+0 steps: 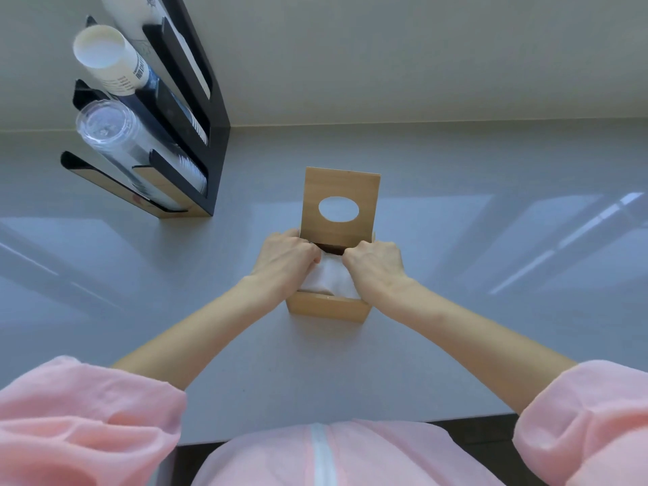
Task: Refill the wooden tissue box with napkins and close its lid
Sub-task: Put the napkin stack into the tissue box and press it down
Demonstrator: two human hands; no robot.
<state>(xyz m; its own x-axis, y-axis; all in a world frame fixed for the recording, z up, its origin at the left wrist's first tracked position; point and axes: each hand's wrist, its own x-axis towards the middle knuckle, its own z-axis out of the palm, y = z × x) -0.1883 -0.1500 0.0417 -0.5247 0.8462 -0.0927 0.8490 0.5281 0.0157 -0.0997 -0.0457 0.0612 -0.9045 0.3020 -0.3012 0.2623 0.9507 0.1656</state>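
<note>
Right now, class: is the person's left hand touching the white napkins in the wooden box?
Touching. The head view shows the left hand pressing directly onto the napkins, no gap visible.

Café or self-service drinks counter, by the fittings. Black tiered cup dispenser [196, 100] stands at back left on a smooth grey countertop [456, 275], holding stacked paper cups [108, 61], clear plastic cups [108, 131] and lids. Plain pale wall [420, 47] behind. Window light reflects across the counter.

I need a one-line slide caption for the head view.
Both hands, left and right, press white napkins into the wooden box, lid open.
</note>
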